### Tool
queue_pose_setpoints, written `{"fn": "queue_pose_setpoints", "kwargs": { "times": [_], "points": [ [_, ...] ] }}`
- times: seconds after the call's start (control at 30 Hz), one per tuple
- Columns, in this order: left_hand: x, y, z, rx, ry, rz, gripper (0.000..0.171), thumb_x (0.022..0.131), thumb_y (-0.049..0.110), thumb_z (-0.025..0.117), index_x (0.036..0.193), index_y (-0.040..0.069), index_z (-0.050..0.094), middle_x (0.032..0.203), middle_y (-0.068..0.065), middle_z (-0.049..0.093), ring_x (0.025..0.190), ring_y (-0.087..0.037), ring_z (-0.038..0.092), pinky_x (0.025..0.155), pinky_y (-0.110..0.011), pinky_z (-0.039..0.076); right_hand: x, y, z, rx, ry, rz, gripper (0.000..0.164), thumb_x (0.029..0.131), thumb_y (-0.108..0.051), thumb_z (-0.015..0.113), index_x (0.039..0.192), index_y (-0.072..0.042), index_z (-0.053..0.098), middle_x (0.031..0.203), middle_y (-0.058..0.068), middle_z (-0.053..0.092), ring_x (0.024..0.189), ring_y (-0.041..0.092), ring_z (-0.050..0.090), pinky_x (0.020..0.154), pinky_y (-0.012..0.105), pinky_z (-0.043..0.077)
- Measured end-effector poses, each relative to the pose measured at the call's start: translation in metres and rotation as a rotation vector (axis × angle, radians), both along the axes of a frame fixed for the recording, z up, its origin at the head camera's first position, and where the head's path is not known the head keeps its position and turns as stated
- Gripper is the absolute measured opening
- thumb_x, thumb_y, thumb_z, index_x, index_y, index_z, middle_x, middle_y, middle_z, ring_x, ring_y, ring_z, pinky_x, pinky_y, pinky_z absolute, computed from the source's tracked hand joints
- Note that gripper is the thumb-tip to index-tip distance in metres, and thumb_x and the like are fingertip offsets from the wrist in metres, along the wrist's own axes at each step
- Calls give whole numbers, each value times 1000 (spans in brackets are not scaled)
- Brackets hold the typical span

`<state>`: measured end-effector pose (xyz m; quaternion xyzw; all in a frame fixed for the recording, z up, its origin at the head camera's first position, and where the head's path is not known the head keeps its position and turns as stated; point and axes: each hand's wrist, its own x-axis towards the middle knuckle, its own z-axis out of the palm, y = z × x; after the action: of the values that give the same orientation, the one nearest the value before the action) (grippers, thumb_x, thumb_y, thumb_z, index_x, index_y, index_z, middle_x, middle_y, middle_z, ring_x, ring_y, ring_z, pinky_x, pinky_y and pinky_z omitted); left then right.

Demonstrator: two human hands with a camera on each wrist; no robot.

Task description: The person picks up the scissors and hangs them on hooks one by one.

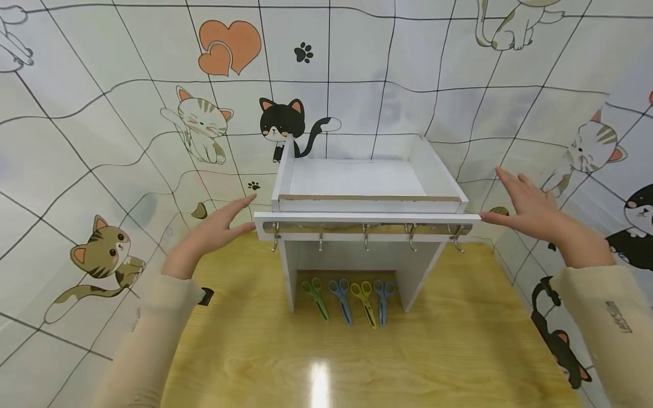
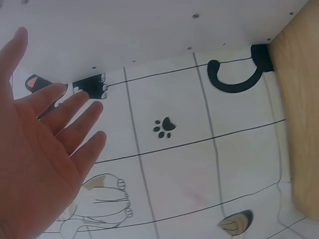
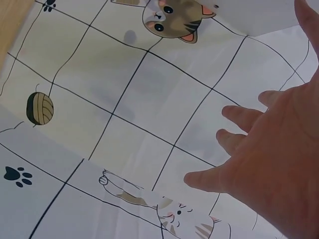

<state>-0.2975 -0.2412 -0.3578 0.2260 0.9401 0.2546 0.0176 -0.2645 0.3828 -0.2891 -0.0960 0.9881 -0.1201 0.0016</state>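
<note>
A white wooden shelf unit (image 1: 354, 205) with a tray-like top stands on the table, a rail of several metal hooks (image 1: 365, 229) across its front. My left hand (image 1: 216, 229) is at the rail's left end, fingers extended and holding nothing. At the right end is my right hand (image 1: 533, 211), its fingers spread and its palm bare. Both thumb tips come right up to the rail's ends; whether they touch cannot be told. The left wrist view shows the left hand (image 2: 45, 149) beside a white panel (image 2: 149, 35). The right hand (image 3: 269, 154) appears spread in the right wrist view.
Under the shelf lie several scissors in a row: a green pair (image 1: 316, 297), a blue pair (image 1: 340, 300), a yellow pair (image 1: 364, 303) and another blue pair (image 1: 383, 300). The wood-grain table (image 1: 245, 351) is bounded by cat-printed sheeting (image 1: 357, 51) at the back and sides.
</note>
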Motion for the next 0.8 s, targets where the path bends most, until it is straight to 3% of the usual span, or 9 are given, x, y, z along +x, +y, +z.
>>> {"fn": "queue_pose_setpoints", "kwargs": {
  "times": [0.17,0.3,0.53,0.67,0.8],
  "points": [
    [14,9,-26,75,-17,5,75,101,49,55,160,19,21,165,-12,27,151,-38,27,123,-60,27,7,5,-16,5,22,14,111,91,-53,64,160,-12,-12,165,27,0,150,54,-5,99,93,3],
    [30,14,-52,124,-61,46,78,99,50,58,159,11,26,162,-15,32,149,-39,31,121,-61,29,12,5,-36,7,29,21,111,91,-54,65,160,-11,-10,165,28,3,150,55,-2,98,93,5],
    [40,26,-93,184,-53,24,74,96,45,64,155,10,36,157,-16,41,145,-40,38,118,-63,35,27,4,-67,-32,23,34,112,89,-51,69,161,-11,-6,162,32,12,149,56,2,95,94,7],
    [43,33,-106,237,-39,-1,77,93,41,70,156,12,34,155,-15,44,143,-40,41,117,-63,36,34,5,-84,-27,10,37,112,88,-51,70,161,-13,-6,162,31,12,149,56,3,93,93,11],
    [44,41,-111,275,-19,4,74,91,39,73,151,9,42,148,-15,53,138,-41,48,113,-63,41,40,4,-98,-54,6,41,111,88,-50,71,162,-13,-4,162,32,15,150,55,3,95,93,10]
  ]
}}
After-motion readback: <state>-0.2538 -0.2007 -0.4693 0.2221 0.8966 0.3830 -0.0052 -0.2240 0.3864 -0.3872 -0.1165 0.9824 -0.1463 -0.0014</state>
